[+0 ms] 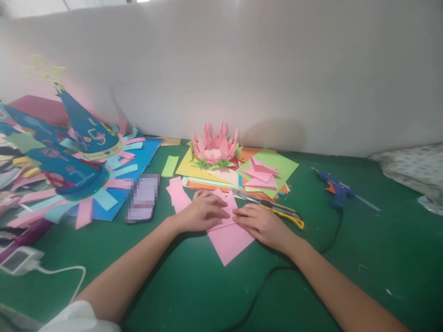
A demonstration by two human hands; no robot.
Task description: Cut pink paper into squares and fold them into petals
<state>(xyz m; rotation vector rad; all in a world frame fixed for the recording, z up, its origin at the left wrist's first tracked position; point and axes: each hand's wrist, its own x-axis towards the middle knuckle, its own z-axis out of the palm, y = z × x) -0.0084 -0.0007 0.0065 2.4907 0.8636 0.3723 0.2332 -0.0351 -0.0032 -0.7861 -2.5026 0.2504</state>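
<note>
A folded pink paper (228,242) lies on the green counter (363,276), nearer the person than the paper flower (213,152). The left hand (200,213) and right hand (263,224) press it flat, fingers loosely extended. Right of the flower lies a glue gun (335,184).

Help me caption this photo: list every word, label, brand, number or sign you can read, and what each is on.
"5": on the back blue hat.
Unreadable: other marks on that hat and its band, too blurred; front blue hat, blurred; phone, pixelated.
</note>
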